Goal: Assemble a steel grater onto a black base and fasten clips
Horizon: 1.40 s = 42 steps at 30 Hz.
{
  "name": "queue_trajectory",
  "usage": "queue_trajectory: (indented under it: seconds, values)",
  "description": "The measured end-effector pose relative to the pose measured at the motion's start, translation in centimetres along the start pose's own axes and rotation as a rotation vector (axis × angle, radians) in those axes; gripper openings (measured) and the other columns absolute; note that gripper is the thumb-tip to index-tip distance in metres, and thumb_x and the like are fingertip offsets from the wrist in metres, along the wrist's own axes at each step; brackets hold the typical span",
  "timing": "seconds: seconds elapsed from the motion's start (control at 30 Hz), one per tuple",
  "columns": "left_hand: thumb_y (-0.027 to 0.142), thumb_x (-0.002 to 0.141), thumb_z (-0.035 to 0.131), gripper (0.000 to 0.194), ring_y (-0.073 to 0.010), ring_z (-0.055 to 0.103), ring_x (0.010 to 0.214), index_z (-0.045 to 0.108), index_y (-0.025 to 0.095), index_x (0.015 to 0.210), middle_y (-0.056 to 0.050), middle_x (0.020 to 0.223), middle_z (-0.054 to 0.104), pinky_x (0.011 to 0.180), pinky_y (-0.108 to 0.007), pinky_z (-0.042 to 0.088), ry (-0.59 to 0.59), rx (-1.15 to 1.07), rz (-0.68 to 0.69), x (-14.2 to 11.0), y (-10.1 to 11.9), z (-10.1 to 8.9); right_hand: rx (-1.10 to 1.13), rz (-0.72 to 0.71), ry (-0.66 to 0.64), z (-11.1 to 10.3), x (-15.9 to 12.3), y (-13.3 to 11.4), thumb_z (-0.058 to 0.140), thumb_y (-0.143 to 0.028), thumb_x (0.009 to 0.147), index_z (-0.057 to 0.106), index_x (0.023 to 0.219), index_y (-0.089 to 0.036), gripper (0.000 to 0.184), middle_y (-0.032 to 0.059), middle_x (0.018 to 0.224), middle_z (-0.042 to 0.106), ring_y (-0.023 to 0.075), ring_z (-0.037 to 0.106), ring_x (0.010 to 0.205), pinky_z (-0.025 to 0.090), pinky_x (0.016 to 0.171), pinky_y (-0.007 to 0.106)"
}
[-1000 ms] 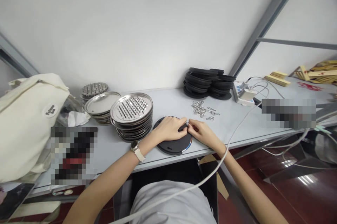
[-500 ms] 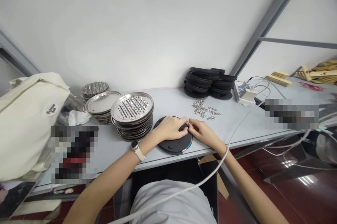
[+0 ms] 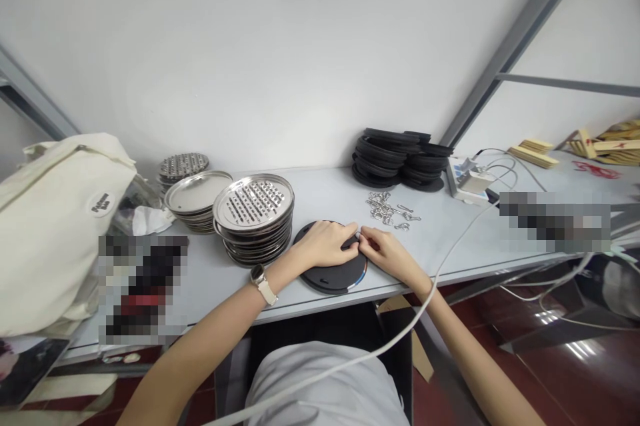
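Note:
A black round disc [image 3: 330, 277] with small slots and a strip of blue, white and orange along its edge lies near the table's front edge. My left hand [image 3: 327, 244] rests across it, fingers bent and closed at its right side. At that same edge my right hand [image 3: 383, 249] is closed in a pinch beside the left fingertips. A small shiny metal ring [image 3: 358, 235] shows between the two hands, mostly covered by fingers. Behind the right hand lies a loose pile of metal clasps and rings [image 3: 383, 208].
On the left stand a stack of round metal grater plates [image 3: 254, 203], more round metal plates [image 3: 199, 193] and a cream bag [image 3: 55, 233]. Black discs [image 3: 383, 156] are piled at the back. A power strip [image 3: 470, 189] stands right; a white cable [image 3: 425, 303] crosses my right forearm.
Both hands keep almost the same hold at the disc's right edge. The view has shifted slightly; nothing has visibly been picked up or let go.

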State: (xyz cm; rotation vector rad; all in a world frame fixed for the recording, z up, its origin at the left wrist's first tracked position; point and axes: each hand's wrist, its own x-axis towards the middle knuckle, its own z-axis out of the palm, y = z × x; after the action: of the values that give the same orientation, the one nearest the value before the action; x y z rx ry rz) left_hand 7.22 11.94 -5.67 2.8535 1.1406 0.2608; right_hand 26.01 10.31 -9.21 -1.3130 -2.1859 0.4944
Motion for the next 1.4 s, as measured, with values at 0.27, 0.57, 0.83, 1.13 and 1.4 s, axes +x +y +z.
queue_trajectory:
  seconds: [0.27, 0.57, 0.83, 1.13, 1.4]
  values:
    - [0.039, 0.09, 0.043, 0.02, -0.0238, 0.068, 0.073, 0.051, 0.021, 0.094, -0.004, 0.08, 0.07, 0.059, -0.029, 0.042, 0.03, -0.016, 0.022, -0.05, -0.11, 0.14, 0.006, -0.005, -0.004, 0.13, 0.02, 0.35, 0.042, -0.025, 0.091, 0.035, 0.067, -0.021, 0.026, -0.0044, 0.058, 0.041, 0.0116, 0.04, 0.054, 0.029, 0.054, 0.024]
    - [0.038, 0.09, 0.042, 0.02, -0.0243, 0.067, 0.072, 0.052, 0.021, 0.096, -0.004, 0.079, 0.07, 0.059, -0.029, 0.042, 0.028, -0.012, 0.016, -0.08, -0.08, 0.01, 0.018, 0.016, -0.014, 0.19, -0.05, 0.25, 0.043, -0.025, 0.089, 0.034, 0.066, -0.021, 0.025, -0.0052, 0.057, 0.039, 0.0115, 0.039, 0.054, 0.029, 0.054, 0.024]
    - [0.036, 0.089, 0.042, 0.019, -0.0236, 0.067, 0.07, 0.053, 0.022, 0.097, -0.003, 0.077, 0.069, 0.058, -0.029, 0.041, 0.036, -0.012, 0.021, -0.09, -0.01, 0.0, 0.004, 0.018, -0.012, 0.15, -0.14, 0.11, 0.042, -0.027, 0.089, 0.033, 0.066, -0.021, 0.025, -0.0052, 0.057, 0.037, 0.0118, 0.038, 0.053, 0.029, 0.054, 0.025]
    - [0.036, 0.09, 0.042, 0.02, -0.0235, 0.067, 0.071, 0.053, 0.021, 0.097, -0.004, 0.079, 0.07, 0.06, -0.029, 0.042, 0.032, -0.023, 0.021, -0.06, 0.0, 0.05, 0.005, -0.028, -0.021, 0.12, -0.09, 0.36, 0.038, -0.028, 0.093, 0.039, 0.069, -0.021, 0.026, -0.0028, 0.059, 0.046, 0.0134, 0.044, 0.055, 0.033, 0.056, 0.026]
    - [0.039, 0.089, 0.043, 0.023, -0.0239, 0.068, 0.073, 0.054, 0.022, 0.099, -0.004, 0.08, 0.07, 0.062, -0.029, 0.044, 0.022, -0.029, 0.012, -0.07, -0.03, 0.05, -0.006, -0.045, -0.044, -0.25, 0.1, 0.21, 0.036, -0.026, 0.095, 0.042, 0.07, -0.021, 0.026, 0.0006, 0.065, 0.055, 0.0158, 0.051, 0.061, 0.037, 0.06, 0.027]
